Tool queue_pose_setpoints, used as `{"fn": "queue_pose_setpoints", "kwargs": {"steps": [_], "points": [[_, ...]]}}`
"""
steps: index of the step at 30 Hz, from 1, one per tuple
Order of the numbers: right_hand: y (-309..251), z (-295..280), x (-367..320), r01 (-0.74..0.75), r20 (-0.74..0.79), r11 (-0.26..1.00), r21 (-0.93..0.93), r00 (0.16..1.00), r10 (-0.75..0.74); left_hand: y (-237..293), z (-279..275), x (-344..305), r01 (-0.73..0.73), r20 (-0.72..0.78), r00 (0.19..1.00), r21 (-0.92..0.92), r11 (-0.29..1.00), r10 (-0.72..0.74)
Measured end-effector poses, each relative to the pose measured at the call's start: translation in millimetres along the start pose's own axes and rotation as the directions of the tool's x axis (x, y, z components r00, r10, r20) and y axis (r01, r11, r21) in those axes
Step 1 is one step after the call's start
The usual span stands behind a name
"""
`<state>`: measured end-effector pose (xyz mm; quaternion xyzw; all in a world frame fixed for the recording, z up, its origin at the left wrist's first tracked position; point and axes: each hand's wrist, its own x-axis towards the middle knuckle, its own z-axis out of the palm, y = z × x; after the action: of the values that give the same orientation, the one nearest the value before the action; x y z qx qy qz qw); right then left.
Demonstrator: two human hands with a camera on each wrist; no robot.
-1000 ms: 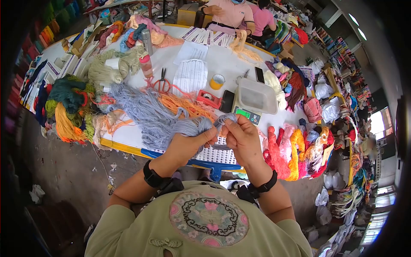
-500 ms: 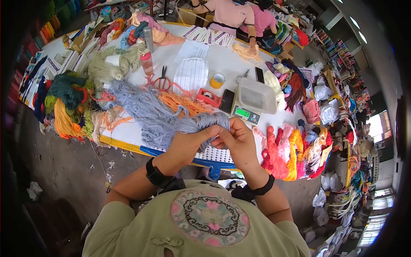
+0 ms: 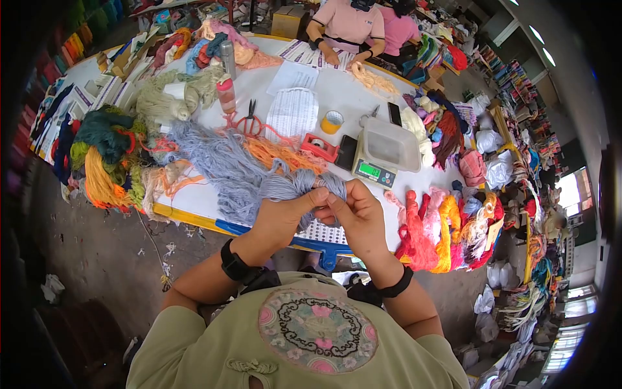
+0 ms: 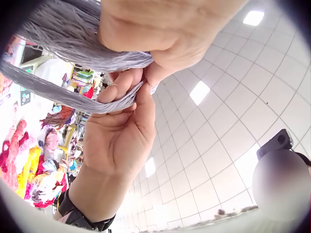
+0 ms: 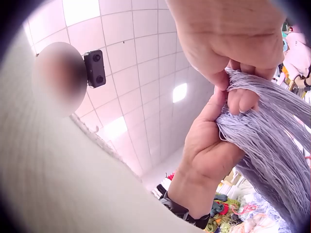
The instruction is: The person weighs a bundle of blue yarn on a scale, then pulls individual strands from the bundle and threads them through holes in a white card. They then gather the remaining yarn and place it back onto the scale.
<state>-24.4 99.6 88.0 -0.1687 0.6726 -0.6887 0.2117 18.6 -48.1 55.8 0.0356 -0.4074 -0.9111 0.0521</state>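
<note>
A grey-blue yarn skein (image 3: 285, 187) is held up at the table's front edge in the head view. My left hand (image 3: 275, 220) grips its gathered strands between thumb and fingers. Close beside it, my right hand (image 3: 364, 220) pinches a strand bundle, the thumbs of both hands nearly meeting. The left wrist view shows a thin loop of yarn (image 4: 53, 93) running into the fingers of the right hand (image 4: 116, 131). In the right wrist view the thicker yarn (image 5: 272, 150) hangs from the left hand (image 5: 209, 145), with the right hand (image 5: 233, 39) above it.
Loose blue yarn (image 3: 214, 162) and orange yarn (image 3: 272, 154) lie behind the hands. A scale (image 3: 374, 172) bearing a clear tray (image 3: 391, 144), a red tape dispenser (image 3: 319, 148), scissors (image 3: 249, 123) and a phone (image 3: 346, 152) are farther back. Coloured skeins (image 3: 447, 227) lie right; another person (image 3: 350, 26) stands across the table.
The separate strand bundle in my right hand has come in against the skein, and the hands have drawn closer together. The person across the table has lowered both hands to the printed cards.
</note>
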Motion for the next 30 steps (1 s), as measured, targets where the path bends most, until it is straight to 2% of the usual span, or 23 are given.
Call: {"fn": "queue_pose_setpoints", "kwargs": {"steps": [3, 8, 9, 10, 11, 12, 13, 14, 15, 16, 18, 19, 21, 22, 23, 24, 25, 26, 27, 29, 30], "points": [[-1.0, 3.1, -0.9, 0.002, -0.01, 0.999, 0.046, 1.0, -0.002, 0.1, -1.5, -1.0, -0.02, -0.024, 1.0, -0.007, 1.0, 0.02], [-0.3, 1.0, 4.7, 0.103, -0.103, 0.968, 0.227, 0.991, -0.081, 16.2, 2.9, -7.0, -0.082, -0.043, 0.996, 0.039, 0.996, 0.084], [1.2, -3.2, 6.4, 0.103, -0.102, 0.968, 0.227, 0.991, -0.082, 20.4, -1.6, -9.3, -0.07, 0.029, 0.997, 0.045, 0.997, 0.068], [2.6, -9.4, 8.1, 0.077, -0.155, 0.914, 0.398, 0.988, -0.016, 23.8, -6.2, -11.0, -0.058, 0.101, 0.994, 0.053, 0.997, 0.052], [3.1, -15.7, 10.1, 0.059, -0.192, 0.829, 0.557, 0.98, 0.059, 25.8, -9.8, -10.8, -0.06, 0.098, 0.994, 0.053, 0.997, 0.055], [2.5, -21.6, 12.0, 0.052, -0.241, 0.766, 0.641, 0.961, 0.136, 27.5, -14.4, -9.2, 0.002, 0.188, 0.982, -0.187, 0.982, 0.034], [7.2, -34.9, 14.0, 0.045, -0.234, 0.766, 0.641, 0.962, 0.139, 29.4, -20.7, -6.9, 0.083, 0.277, 0.96, -0.408, 0.909, 0.037], [15.6, -52.0, 17.2, 0.009, -0.206, 0.735, 0.678, 0.962, 0.179, 29.5, -34.9, -1.2, 0.158, 0.397, 0.918, -0.389, 0.907, 0.01], [13.9, -57.0, 19.9, -0.026, -0.178, 0.701, 0.713, 0.96, 0.216, 33.7, -33.0, -2.1, 0.153, 0.393, 0.919, -0.389, 0.908, 0.014], [12.2, -60.3, 21.6, -0.029, -0.175, 0.7, 0.713, 0.96, 0.217, 37.9, -29.2, -3.9, 0.21, 0.406, 0.914, -0.443, 0.872, -0.015], [0.5, -63.0, 23.5, 0.013, -0.237, 0.827, 0.562, 0.961, 0.146, 43.7, -18.3, -7.0, 0.271, 0.423, 0.905, -0.491, 0.828, -0.045], [-10.2, -56.3, 21.9, 0.016, -0.241, 0.827, 0.563, 0.959, 0.146, 45.0, -11.9, -8.4, 0.293, 0.443, 0.893, -0.445, 0.846, -0.076], [-31.1, -35.1, 18.2, 0.014, -0.189, 0.969, 0.247, 0.981, 0.034, 43.2, -8.3, -7.7, 0.321, 0.467, 0.877, -0.393, 0.862, -0.114], [-34.0, -28.7, 17.1, -0.011, -0.163, 0.993, 0.119, 0.986, 0.031, 40.1, -10.1, -6.6, 0.353, 0.492, 0.857, -0.342, 0.871, -0.154], [-39.4, -18.4, 13.2, -0.011, -0.168, 0.993, 0.121, 0.985, 0.031, 36.6, -12.8, -5.7, 0.383, 0.515, 0.835, -0.29, 0.877, -0.195], [-45.6, -6.8, 7.4, -0.021, -0.058, 0.998, -0.063, 0.998, 0.017, 32.2, -18.8, -6.8, 0.387, 0.517, 0.833, -0.288, 0.876, -0.198], [-47.9, -0.6, 2.7, -0.009, 0.055, 0.969, -0.246, 0.998, 0.023, 28.3, -26.5, -9.1, 0.396, 0.438, 0.855, -0.202, 0.896, -0.279], [-45.1, 0.4, -1.1, -0.008, 0.055, 0.969, -0.245, 0.998, 0.023, 25.7, -31.6, -10.1, 0.409, 0.347, 0.87, -0.114, 0.906, -0.349], [-40.8, 1.0, -4.9, -0.008, 0.111, 0.953, -0.303, 0.993, 0.043, 28.2, -28.2, -8.3, 0.408, 0.347, 0.871, -0.113, 0.906, -0.348], [-30.6, 0.6, -7.7, -0.001, 0.171, 0.933, -0.36, 0.983, 0.067, 36.1, -18.6, -4.1, 0.287, 0.473, 0.87, -0.258, 0.922, -0.138], [-23.3, -0.7, -7.6, -0.038, 0.168, 0.961, -0.274, 0.982, 0.087, 37.1, -18.8, -5.2, 0.284, 0.47, 0.872, -0.259, 0.923, -0.137]]}}
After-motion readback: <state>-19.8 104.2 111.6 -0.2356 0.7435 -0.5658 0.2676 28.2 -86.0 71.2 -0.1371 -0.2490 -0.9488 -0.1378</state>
